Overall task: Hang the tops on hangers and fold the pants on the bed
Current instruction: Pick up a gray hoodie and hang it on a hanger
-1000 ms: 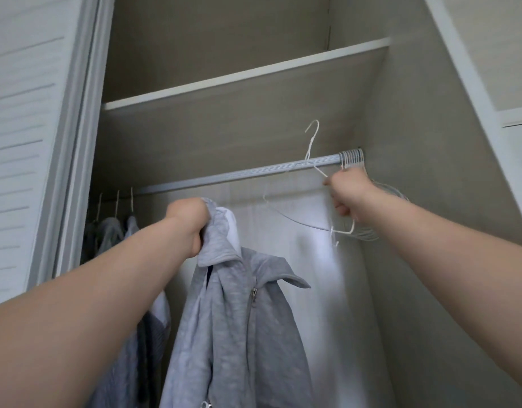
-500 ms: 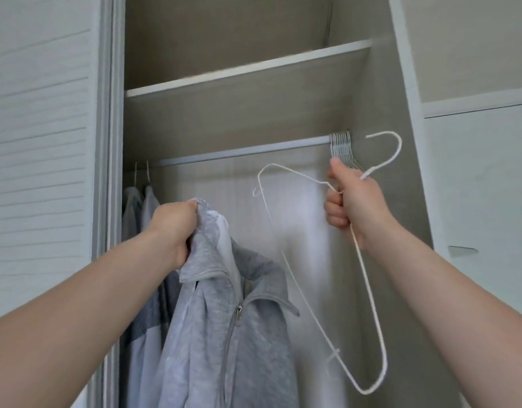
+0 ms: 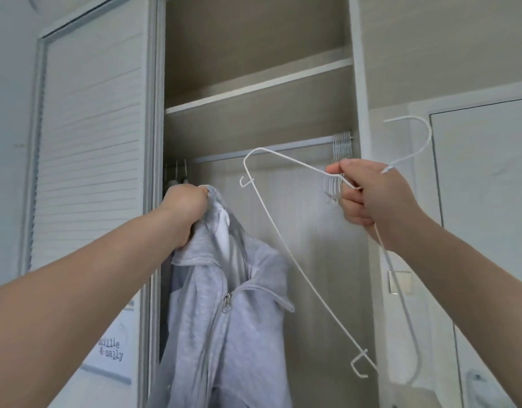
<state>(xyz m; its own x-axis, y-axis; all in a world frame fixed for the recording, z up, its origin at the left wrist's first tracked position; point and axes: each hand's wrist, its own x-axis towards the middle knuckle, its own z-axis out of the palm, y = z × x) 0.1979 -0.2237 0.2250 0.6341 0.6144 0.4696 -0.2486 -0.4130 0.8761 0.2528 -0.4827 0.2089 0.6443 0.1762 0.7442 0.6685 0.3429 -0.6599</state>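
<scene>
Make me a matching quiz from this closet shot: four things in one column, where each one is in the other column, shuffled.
Things:
1. hanger
2. jacket
3. spare hangers
4. shelf

Places:
A. gripped in the left hand
B. above the rod
C. gripped in the right hand
D. hooked on the rod's right end

Pairs: 1-C, 2-A, 3-D, 4-B

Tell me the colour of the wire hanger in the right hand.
White; the wire hanger held by the right hand shows clearly in the head view.
</scene>
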